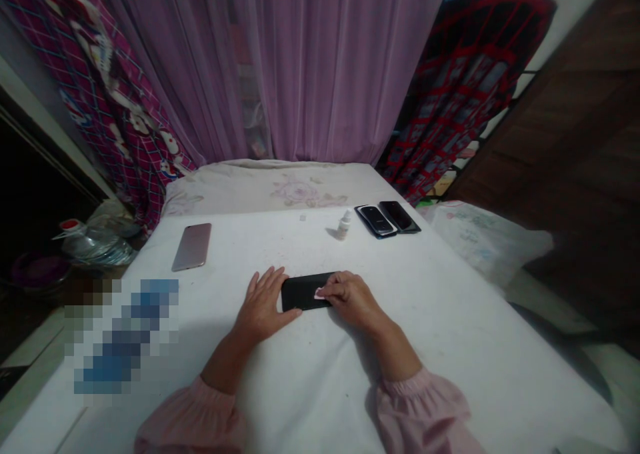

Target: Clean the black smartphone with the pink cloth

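Black rectangular phone (304, 293) between white-clothed table's (300, 381) side edges | left hand (259, 309) spread, I judge, to steady its end | right hand (354, 298) pinching white soft-looking pad (319, 294) on it

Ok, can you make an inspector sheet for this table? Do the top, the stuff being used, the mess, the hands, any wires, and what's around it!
Surface: white cloth, slightly creased; flowered cloth at the far end.
Job's things: black phone lying flat; white pad against its upper face.
Clutter: pink phone to the left; small bottle standing; dark phones far right; a blue thing, too blurred to name.
Grip: left hand spread, touching the black phone's left end; right hand pinching the pad.
Cables: nothing seen.
Surroundings: purple curtain behind; plastic bag at right; clear jug at left.
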Tool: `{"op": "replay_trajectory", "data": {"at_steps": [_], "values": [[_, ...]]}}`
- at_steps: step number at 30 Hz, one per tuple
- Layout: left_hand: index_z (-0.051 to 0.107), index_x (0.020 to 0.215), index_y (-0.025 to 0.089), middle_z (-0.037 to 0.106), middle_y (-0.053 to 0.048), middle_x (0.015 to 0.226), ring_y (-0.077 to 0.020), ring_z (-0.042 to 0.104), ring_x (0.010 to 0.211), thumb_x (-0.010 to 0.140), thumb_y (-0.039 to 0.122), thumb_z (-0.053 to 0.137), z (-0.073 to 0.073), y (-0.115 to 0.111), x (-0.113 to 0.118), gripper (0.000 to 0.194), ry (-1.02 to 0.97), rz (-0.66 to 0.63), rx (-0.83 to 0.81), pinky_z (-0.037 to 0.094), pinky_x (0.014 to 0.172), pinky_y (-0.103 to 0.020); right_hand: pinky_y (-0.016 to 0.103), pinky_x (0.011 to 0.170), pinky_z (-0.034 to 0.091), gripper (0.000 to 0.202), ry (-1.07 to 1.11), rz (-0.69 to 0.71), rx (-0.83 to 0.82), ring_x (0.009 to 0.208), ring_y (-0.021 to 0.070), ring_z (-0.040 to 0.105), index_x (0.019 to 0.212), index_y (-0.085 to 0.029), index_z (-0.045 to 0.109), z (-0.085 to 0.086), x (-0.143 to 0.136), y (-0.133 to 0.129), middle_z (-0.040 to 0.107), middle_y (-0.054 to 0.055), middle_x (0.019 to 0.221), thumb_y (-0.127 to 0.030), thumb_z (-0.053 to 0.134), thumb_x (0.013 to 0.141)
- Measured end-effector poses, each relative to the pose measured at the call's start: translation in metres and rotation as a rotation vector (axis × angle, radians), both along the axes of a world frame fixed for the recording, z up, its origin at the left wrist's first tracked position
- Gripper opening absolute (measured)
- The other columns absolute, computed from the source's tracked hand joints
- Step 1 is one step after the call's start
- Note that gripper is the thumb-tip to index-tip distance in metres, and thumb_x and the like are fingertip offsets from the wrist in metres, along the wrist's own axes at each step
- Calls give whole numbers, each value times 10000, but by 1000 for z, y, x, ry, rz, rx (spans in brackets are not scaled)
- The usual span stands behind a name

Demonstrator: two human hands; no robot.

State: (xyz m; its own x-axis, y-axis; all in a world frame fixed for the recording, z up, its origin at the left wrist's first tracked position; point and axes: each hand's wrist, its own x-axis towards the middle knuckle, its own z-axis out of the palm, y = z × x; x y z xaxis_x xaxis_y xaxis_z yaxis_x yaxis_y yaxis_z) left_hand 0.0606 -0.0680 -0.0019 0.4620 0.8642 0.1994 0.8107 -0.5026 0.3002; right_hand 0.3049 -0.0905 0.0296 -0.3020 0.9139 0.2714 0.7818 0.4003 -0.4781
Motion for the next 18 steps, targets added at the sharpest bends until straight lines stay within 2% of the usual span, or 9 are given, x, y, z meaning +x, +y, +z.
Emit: {"op": "replay_trajectory", "data": {"at_steps": [5, 8, 18], "values": [[476, 1322, 222, 466, -108, 1473, -315, 353, 1400, 772, 604, 624, -1, 0, 0, 686, -15, 2, 7, 188, 1173, -535, 267, 697, 420, 200, 46, -83, -64, 749, 143, 599, 837, -322, 784, -5, 36, -2, 676, 8, 782, -189, 635, 848], [474, 1322, 215, 468, -112, 1471, -311, 351, 1402, 777, 605, 617, -2, 0, 0, 685, -14, 1, 16, 186, 1174, -537, 269, 696, 429, 210, 64, -76, -83, 731, 143, 597, 819, -316, 785, -6, 43, -2, 667, 9, 757, -185, 624, 848], [470, 1332, 195, 466, -127, 1471, -319, 360, 1396, 772, 598, 623, -1, 0, 0, 707, 4, -2, 7, 198, 1171, -544, 250, 694, 415, 201, 34, 116, -29, 753, 123, 595, 875, -343, 778, -1, -3, -1, 672, 3, 816, -177, 672, 835]]}}
